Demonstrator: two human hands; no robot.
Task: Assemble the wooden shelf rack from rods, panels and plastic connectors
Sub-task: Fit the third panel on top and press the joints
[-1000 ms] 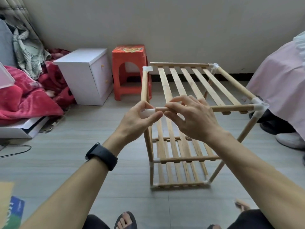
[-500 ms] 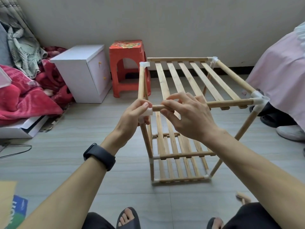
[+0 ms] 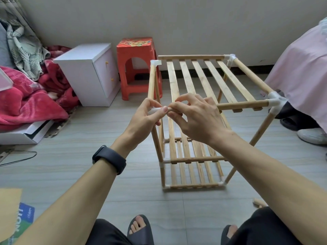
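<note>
Wooden shelf rack (image 3: 208, 80) is recorded standing on the grey floor (image 3: 70, 165) in front of the person, near the back wall. Three slatted levels are noted: the top panel, a middle shelf (image 3: 194, 159) and a bottom shelf (image 3: 192, 185).

At the near-left top corner, a white plastic connector (image 3: 155, 109) is gripped by the left hand (image 3: 146, 117), with the thumb laid along its top and the fingers curled round it. The front top rod (image 3: 242, 105) is pinched at its left end by the right hand (image 3: 198, 119); thumb and forefinger are closed on the wood, and the other fingers are raised and loosely bent. The fingertips of the two hands are touching.

The rod's right end is seated in the near-right connector (image 3: 276, 101). Whether its left end is fully seated cannot be told, since the joint is hidden by fingers. The left top rod (image 3: 151, 82) is seen running from behind the left hand back to the far-left connector (image 3: 156, 62).

A black wristband (image 3: 109, 159) is worn on the left wrist. A red stool (image 3: 136, 55) and a white cabinet (image 3: 85, 71) are placed left of the rack, by the wall.
</note>
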